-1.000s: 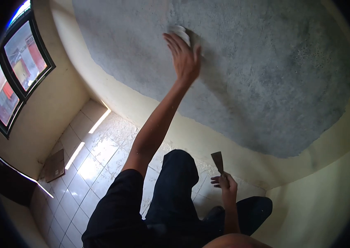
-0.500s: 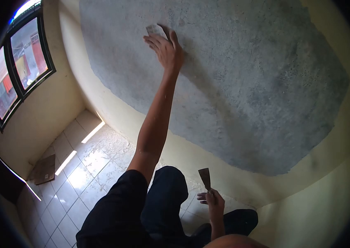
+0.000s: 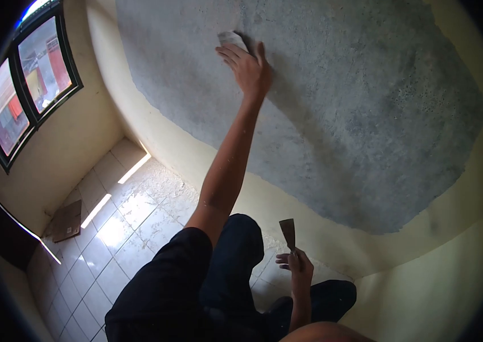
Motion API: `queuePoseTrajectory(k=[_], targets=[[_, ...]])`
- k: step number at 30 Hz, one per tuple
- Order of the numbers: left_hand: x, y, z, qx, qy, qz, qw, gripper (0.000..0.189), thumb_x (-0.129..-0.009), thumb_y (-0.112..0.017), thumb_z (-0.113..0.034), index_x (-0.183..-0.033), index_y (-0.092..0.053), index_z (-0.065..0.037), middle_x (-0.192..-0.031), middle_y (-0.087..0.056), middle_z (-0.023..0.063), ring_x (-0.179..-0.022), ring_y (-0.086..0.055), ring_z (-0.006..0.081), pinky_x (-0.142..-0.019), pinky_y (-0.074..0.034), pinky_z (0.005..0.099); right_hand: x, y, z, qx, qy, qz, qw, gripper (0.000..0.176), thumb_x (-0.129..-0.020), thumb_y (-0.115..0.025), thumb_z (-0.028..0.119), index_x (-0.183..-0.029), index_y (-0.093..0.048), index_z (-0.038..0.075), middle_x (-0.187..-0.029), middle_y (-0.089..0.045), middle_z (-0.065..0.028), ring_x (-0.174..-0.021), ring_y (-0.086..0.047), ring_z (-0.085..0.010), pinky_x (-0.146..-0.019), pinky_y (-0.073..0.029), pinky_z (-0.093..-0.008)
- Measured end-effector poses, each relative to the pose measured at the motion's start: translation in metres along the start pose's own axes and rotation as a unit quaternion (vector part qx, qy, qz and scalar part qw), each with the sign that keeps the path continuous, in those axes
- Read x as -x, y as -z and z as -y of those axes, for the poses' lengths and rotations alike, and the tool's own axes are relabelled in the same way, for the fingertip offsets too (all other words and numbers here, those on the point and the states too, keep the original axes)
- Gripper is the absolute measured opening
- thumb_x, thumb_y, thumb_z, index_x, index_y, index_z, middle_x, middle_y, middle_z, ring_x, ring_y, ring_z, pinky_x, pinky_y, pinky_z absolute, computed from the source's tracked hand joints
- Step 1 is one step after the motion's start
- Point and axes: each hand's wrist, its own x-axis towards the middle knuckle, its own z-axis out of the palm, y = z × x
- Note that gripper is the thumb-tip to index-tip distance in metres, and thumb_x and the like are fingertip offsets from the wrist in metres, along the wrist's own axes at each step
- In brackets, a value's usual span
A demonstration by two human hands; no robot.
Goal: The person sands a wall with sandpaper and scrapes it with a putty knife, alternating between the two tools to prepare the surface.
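My left hand [image 3: 253,73] lies against the grey patch of wall [image 3: 332,108], arm stretched up and forward. Under its fingers is a piece of sandpaper [image 3: 231,40], its pale back showing past the fingertips and a dark edge beside the thumb. The side that faces the wall is hidden. Low in front of my body, my right hand [image 3: 300,267] grips a scraper [image 3: 288,232] by its handle, the flared metal blade pointing up. That blade is apart from the wall.
Cream paint [image 3: 196,131] borders the grey patch. Pale dust and flakes [image 3: 167,182] lie on the white tiled floor [image 3: 113,279] along the wall's foot. At left are a dark-framed window [image 3: 33,117] and a brown board [image 3: 67,221]. My bent knees [image 3: 241,239] are close to the wall.
My left hand has slid a little right and down across the grey patch with the sandpaper. My right hand keeps hold of the scraper, nearly still. The whole view has shifted slightly.
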Motion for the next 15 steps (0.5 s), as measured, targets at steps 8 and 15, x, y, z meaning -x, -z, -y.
queuePoseTrajectory(k=[8,15], targets=[[0.027,0.009,0.021,-0.012,0.002,0.047,0.999,0.108,-0.106,-0.041,-0.065,-0.155,-0.004,0.024,-0.164,0.005,0.0461,-0.156,0.005,0.0571,-0.13,-0.005,0.0559,0.002,0.004,0.013,0.021,0.041,-0.016,0.999,0.036,-0.107,-0.057,0.014,-0.134,-0.057,-0.008,-0.104,-0.076,-0.0187,-0.091,-0.076,-0.0254,-0.079,-0.06,-0.0357],[0.086,0.029,0.026,-0.098,-0.067,0.109,0.987,0.093,-0.106,-0.059,-0.038,-0.157,-0.008,0.021,-0.165,-0.003,0.0445,-0.158,-0.005,0.0543,-0.129,-0.019,0.0512,0.005,0.003,0.017,0.025,0.053,-0.02,0.998,0.036,-0.107,-0.056,0.016,-0.135,-0.058,-0.007,-0.104,-0.076,-0.0189,-0.089,-0.075,-0.0248,-0.08,-0.059,-0.0354]])
